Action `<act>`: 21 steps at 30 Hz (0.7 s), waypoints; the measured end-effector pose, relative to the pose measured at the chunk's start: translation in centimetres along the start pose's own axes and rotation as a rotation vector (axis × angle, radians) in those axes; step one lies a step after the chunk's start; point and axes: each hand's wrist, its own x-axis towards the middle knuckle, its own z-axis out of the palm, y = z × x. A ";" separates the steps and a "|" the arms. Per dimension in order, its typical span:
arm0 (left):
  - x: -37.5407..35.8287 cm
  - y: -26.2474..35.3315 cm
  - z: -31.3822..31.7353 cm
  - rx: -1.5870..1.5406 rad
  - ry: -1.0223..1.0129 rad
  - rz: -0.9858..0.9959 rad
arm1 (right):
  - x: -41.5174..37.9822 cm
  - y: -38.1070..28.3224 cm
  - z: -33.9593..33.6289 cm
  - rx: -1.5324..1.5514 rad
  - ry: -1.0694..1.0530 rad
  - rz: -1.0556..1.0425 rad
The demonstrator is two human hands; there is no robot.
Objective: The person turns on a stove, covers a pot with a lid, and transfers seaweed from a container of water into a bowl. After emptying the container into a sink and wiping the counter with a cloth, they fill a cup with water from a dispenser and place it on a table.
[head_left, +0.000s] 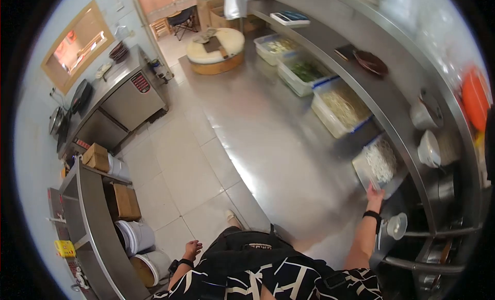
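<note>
My right hand (375,191) grips the near edge of a plastic container of white noodles (380,160) on the steel worktop, under the shelf. The container's rim (361,171) shows beside my fingers, though part of the box is hidden by the shelf. My left hand (193,249) hangs low at my side over the floor, fingers loosely apart, with nothing in it. Nearest the noodle box along the back stands a blue-rimmed container of pale shredded food (330,111).
Farther along stand a tub of greens (296,86) and another tub (265,55). A round chopping block (216,67) carries a cleaver (215,46). Bowls (429,149) sit on the shelf at right. White buckets (138,235) and a cardboard box (126,202) fill the left shelving.
</note>
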 end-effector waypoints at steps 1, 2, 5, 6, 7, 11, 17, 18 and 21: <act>0.9 0.4 -1.1 -0.060 -0.039 0.037 | -2.1 1.0 1.3 0.050 0.102 -0.050; 1.7 0.9 -2.2 -0.117 -0.076 0.074 | -2.2 1.8 1.0 -0.081 0.080 -0.181; 3.9 2.9 -4.5 -0.111 -0.079 0.082 | -4.2 6.4 1.4 -0.119 0.296 -0.184; 4.4 3.5 -5.1 -0.078 -0.079 0.097 | -5.2 8.5 1.0 -0.266 0.211 -0.155; 4.9 4.3 -5.8 -0.065 -0.092 0.100 | -6.4 10.5 0.8 -0.411 0.128 -0.130; 5.9 7.6 -7.5 -0.046 -0.109 0.059 | -8.8 19.2 1.9 -0.557 -0.062 0.086; 9.1 9.9 -9.1 -0.123 -0.109 0.022 | -14.0 30.0 12.2 -0.752 -0.106 -0.004; 9.7 9.7 -9.3 -0.157 -0.119 0.023 | -13.3 31.2 13.4 -0.753 -0.096 -0.009; 15.6 7.0 -10.8 -0.235 -0.229 -0.010 | -11.2 34.5 16.6 -0.821 -0.088 -0.129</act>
